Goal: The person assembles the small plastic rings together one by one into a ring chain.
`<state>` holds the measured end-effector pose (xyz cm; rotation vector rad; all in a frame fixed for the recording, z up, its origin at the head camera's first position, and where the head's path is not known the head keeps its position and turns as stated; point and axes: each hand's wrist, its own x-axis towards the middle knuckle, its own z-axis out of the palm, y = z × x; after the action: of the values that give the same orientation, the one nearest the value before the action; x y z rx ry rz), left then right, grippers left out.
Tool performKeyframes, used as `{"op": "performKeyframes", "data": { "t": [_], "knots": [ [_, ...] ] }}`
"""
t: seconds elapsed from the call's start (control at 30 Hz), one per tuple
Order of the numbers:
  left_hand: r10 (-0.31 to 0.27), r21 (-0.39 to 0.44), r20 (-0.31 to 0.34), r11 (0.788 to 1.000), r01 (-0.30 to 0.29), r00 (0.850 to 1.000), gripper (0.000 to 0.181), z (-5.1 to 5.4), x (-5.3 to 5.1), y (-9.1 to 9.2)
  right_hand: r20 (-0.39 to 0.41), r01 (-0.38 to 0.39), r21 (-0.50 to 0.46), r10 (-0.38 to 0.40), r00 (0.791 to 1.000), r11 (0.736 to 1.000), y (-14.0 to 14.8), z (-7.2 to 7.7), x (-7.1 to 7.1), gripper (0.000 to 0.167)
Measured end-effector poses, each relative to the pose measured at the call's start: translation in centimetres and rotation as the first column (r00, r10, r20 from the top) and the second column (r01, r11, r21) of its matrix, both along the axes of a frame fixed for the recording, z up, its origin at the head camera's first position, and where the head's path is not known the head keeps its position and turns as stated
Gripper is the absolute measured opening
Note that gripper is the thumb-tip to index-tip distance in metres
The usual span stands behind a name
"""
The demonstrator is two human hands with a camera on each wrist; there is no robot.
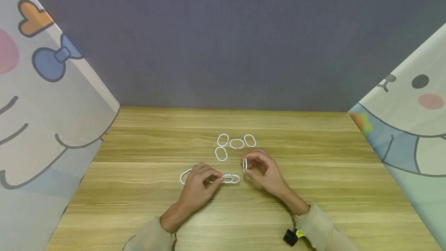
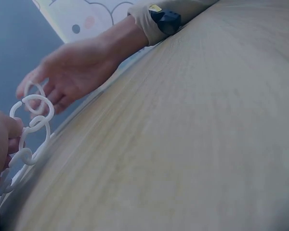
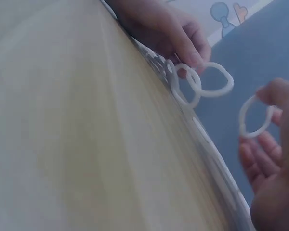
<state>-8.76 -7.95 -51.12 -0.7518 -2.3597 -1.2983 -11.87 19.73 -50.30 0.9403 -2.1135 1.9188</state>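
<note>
On my head feed I have the left hand (image 1: 200,183) out over the table (image 1: 334,173), its thumb and index fingertips closed together on a chain (image 1: 230,182) of white links. The pinch is near the chain's right end; part of that end pokes out past the fingertips, while another link shows on the far side of the hand, toward the table's left edge. The palm hides what lies between, so I can't count the links.

The right hand (image 1: 266,171) holds a single link (image 1: 246,163) between thumb and fingers, spread only as far as the link itself. From my right wrist view, that link is near the chain's end but apart from it, and both are off the tabletop.

Four loose links (image 1: 237,139) lie flat between the hands and the table's far edge, about midway from left edge to right: three in a rough row, the fourth just below the leftmost.

I also see a black box (image 1: 290,237) at the right cuff (image 1: 310,218), a grey wall (image 1: 230,49) behind the far edge, and cartoon panels (image 1: 45,131) along both side edges.
</note>
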Motion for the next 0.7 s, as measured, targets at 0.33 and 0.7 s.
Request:
{"op": "performKeyframes", "data": {
  "t": [0.33, 0.7],
  "knots": [
    [-0.010, -0.005, 0.006, 1.000, 0.010, 1.000, 0.007, 0.1, 0.0, 0.0, -0.052, -0.117, -0.163, 0.109, 0.993, 0.980, -1.9, 0.6, 1.7, 0.045],
    [-0.007, -0.012, 0.005, 1.000, 0.008, 1.000, 0.006, 0.1, 0.0, 0.0, -0.065, -0.098, -0.043, 0.095, 0.993, 0.994, -2.4, 0.4, 2.0, 0.056]
  ]
}}
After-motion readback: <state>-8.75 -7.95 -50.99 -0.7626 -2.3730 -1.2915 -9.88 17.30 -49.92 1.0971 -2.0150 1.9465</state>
